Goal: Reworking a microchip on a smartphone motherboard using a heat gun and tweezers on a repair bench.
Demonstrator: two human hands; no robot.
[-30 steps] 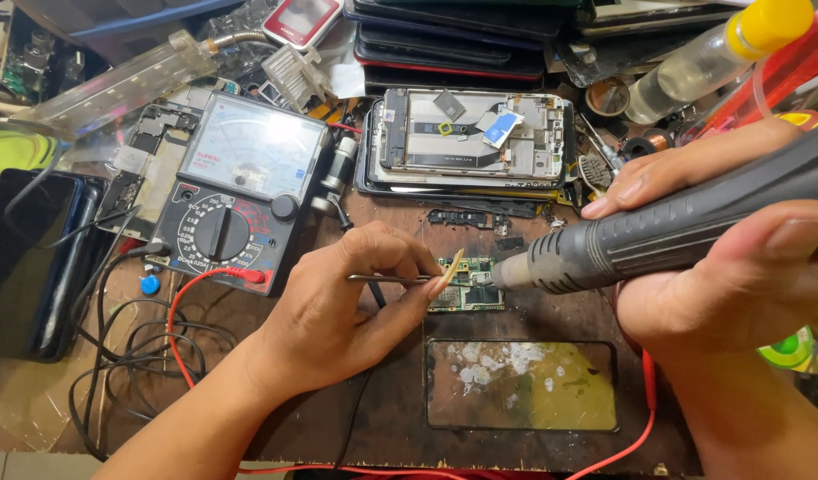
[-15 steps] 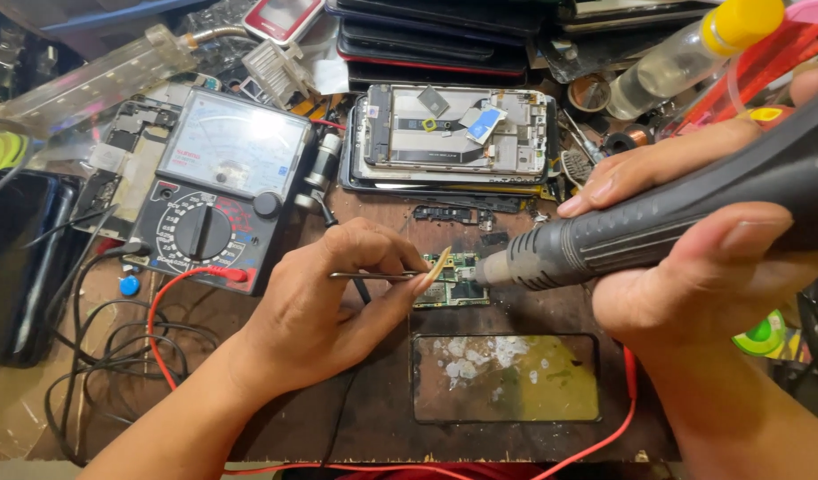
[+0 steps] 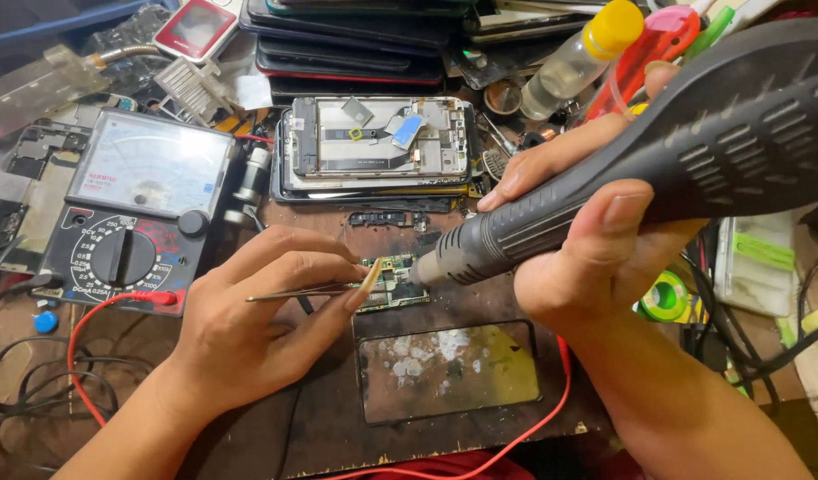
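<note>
We see left hand (image 3: 240, 342) pinching tweezers (image 3: 298, 292), fingers closed on them, tips at small circuit board (image 3: 393, 283) on table (image 3: 320, 418). Right hand (image 3: 596, 249) wraps tight around hot-air gun (image 3: 605, 187), nozzle just beside board, aimed at it. Board lies between opened phone (image 3: 378, 142) above and dirty glass plate (image 3: 449, 369) below. Multimeter (image 3: 133, 209) at left, red lead plugged. We judge heating is in progress; no part lifted from board yet, as far as we can tell.
</note>
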